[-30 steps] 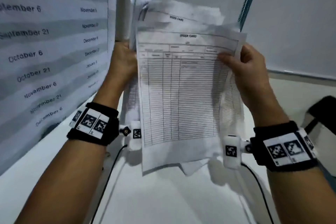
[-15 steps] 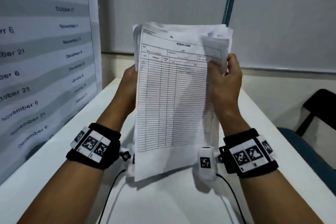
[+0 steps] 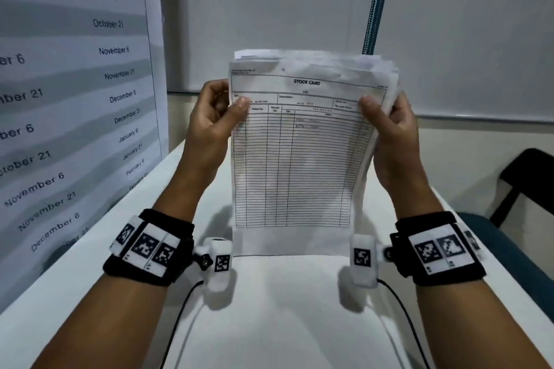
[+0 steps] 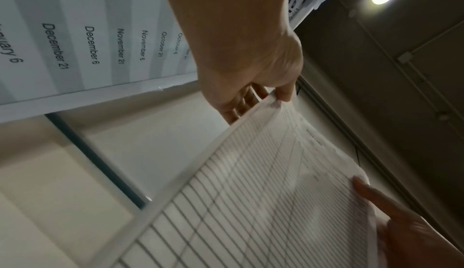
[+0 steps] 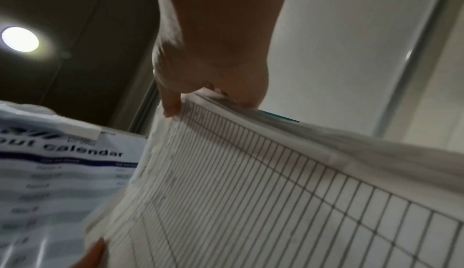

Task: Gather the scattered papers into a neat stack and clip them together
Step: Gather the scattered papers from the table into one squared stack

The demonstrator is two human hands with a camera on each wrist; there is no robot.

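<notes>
A stack of ruled "STOCK CARD" papers (image 3: 299, 159) stands upright with its bottom edge on the white table (image 3: 284, 308). My left hand (image 3: 214, 118) grips the stack's left edge near the top, thumb on the front sheet. My right hand (image 3: 392, 132) grips the right edge the same way. The sheets' upper right corners are uneven. In the left wrist view the papers (image 4: 263, 193) run from my left hand (image 4: 256, 78) down to the right thumb. The right wrist view shows the papers (image 5: 276, 193) pinched by my right hand (image 5: 208, 86). No clip is in view.
A large calendar poster (image 3: 75, 99) covers the wall along the table's left side. A whiteboard (image 3: 464, 33) hangs behind. A dark chair (image 3: 527, 177) stands right of the table. Cables (image 3: 180, 317) trail from both wrist cameras across the tabletop.
The papers went from a fanned, raised bunch to a squared stack lowered onto the table. Both hands moved down and now hold opposite side edges.
</notes>
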